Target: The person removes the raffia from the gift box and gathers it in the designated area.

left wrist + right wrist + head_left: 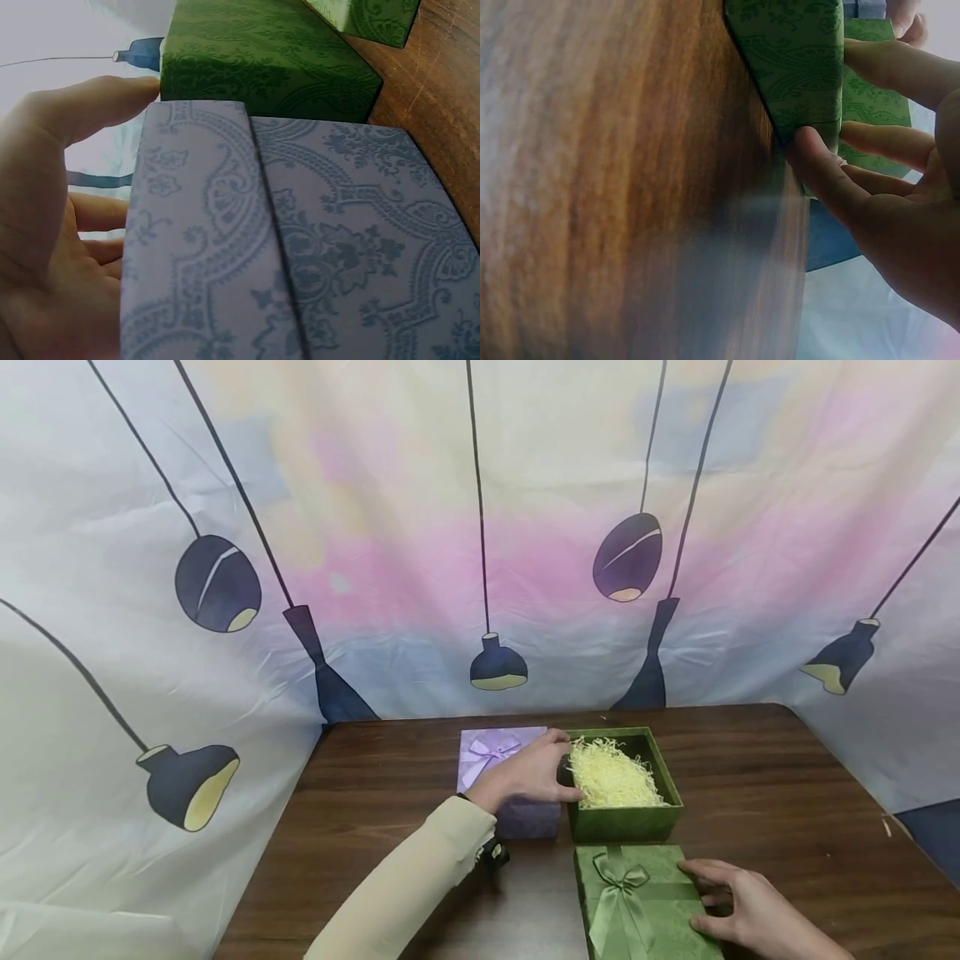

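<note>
My left hand (528,772) lies flat on a lilac gift box (487,752) with a ribbon bow, its fingertips reaching the left wall of an open green box (626,820). That box holds pale yellow shredded paper (611,777). In the left wrist view the palm (45,225) sits against the lilac box (300,247), thumb stretched toward the green box (262,60). My right hand (742,906) rests on the right edge of a green lid (637,902) with a green bow. In the right wrist view its thumb (810,150) touches the lid's side (795,52) and the fingers lie straight.
All three pieces stand together on a dark wooden table (375,810). A printed cloth backdrop (480,568) with lamp drawings hangs behind and wraps both sides. The table's right corner (780,710) and left edge meet the cloth.
</note>
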